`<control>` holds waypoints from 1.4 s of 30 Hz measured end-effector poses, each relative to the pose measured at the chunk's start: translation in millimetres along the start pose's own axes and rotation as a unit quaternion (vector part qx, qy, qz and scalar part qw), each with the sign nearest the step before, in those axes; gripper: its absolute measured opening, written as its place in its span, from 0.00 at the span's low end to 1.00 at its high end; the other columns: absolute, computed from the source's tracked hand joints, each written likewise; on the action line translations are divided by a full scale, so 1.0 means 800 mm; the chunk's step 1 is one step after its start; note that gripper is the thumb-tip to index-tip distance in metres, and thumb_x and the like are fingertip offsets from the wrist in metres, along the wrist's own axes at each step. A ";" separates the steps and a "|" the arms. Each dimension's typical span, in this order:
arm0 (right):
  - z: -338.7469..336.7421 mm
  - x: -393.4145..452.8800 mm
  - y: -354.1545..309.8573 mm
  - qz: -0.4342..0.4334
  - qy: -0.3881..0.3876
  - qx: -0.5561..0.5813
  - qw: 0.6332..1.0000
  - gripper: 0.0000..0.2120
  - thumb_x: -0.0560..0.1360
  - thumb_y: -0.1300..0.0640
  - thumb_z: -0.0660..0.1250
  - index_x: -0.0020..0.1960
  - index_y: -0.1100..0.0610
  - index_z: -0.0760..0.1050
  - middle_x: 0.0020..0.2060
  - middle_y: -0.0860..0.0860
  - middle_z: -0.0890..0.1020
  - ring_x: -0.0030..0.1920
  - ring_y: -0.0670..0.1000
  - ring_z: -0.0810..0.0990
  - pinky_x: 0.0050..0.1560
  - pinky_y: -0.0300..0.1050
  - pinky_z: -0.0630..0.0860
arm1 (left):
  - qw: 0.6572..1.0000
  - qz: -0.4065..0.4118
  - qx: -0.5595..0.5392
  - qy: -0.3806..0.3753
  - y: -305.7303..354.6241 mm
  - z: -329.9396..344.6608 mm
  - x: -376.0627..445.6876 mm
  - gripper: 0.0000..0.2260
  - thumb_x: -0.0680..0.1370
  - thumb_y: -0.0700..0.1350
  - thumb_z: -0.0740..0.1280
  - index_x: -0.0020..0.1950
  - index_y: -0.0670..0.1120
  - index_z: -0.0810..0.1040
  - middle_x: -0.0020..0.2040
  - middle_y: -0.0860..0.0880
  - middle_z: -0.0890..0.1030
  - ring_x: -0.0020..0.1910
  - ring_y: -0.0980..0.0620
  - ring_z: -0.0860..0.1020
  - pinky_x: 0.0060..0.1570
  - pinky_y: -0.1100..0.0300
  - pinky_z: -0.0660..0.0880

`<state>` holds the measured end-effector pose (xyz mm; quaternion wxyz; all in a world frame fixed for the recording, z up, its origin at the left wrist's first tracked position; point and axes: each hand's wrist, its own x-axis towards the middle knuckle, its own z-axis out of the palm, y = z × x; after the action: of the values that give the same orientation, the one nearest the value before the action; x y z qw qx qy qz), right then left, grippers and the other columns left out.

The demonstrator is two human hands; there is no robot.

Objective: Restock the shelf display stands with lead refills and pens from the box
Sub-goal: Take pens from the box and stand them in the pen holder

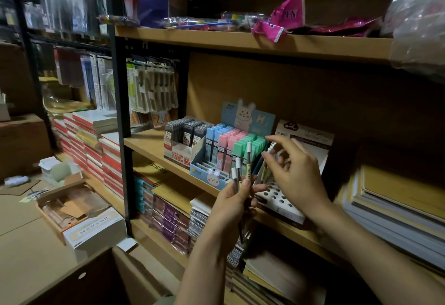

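Observation:
My left hand (234,204) grips a small bunch of slim white-capped pens (242,168), held upright in front of the middle shelf. Just right of it, my right hand (292,172) pinches one more pen (266,163) over a white display stand (281,200) whose top is a grid of round holes. To the left stands a blue rabbit-printed stand (212,176) holding blue, pink and green lead refill cases (231,145). Further left, a white and red stand (178,154) carries dark refill cases.
The wooden middle shelf (149,142) has bare board at its left end. Stacked notebooks (395,210) sit right of the pen stand. Cardboard boxes (72,208) lie on the floor at lower left. Packets clutter the upper shelf (240,41).

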<state>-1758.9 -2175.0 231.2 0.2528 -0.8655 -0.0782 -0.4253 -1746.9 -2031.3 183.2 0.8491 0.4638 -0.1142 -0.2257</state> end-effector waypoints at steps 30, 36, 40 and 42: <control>0.000 0.004 0.023 0.059 0.023 0.051 0.997 0.14 0.74 0.57 0.71 0.59 0.48 0.75 0.42 0.43 0.81 0.39 0.36 0.82 0.39 0.32 0.80 | 0.986 0.037 0.139 0.084 -0.005 -0.009 0.002 0.09 0.83 0.43 0.57 0.58 0.44 0.74 0.41 0.49 0.77 0.28 0.59 0.73 0.27 0.67 0.69; 0.004 0.008 0.006 -0.016 -0.007 -0.035 0.999 0.15 0.71 0.59 0.75 0.57 0.55 0.79 0.51 0.48 0.76 0.42 0.42 0.79 0.46 0.32 0.79 | 0.988 0.039 0.131 0.074 -0.005 -0.008 0.000 0.09 0.84 0.45 0.57 0.60 0.49 0.74 0.43 0.49 0.78 0.30 0.58 0.71 0.28 0.67 0.67; 0.006 0.006 0.004 -0.003 -0.014 -0.053 0.998 0.16 0.70 0.59 0.76 0.57 0.56 0.80 0.50 0.50 0.76 0.44 0.47 0.79 0.48 0.42 0.81 | 0.987 0.032 0.139 0.072 -0.005 -0.010 -0.001 0.09 0.83 0.43 0.57 0.56 0.42 0.76 0.44 0.49 0.80 0.31 0.58 0.71 0.29 0.67 0.68; 0.008 0.003 0.005 -0.001 -0.024 -0.067 0.997 0.16 0.70 0.57 0.76 0.56 0.55 0.80 0.49 0.48 0.75 0.42 0.45 0.76 0.47 0.41 0.80 | 0.989 0.050 0.125 0.062 -0.003 -0.011 -0.003 0.09 0.83 0.43 0.57 0.58 0.41 0.74 0.46 0.49 0.83 0.30 0.59 0.71 0.29 0.68 0.69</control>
<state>-1751.7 -2175.5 228.4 0.1917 -0.8906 -0.0560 -0.4087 -1746.0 -2024.8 176.2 0.8002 0.5729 -0.1122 -0.1377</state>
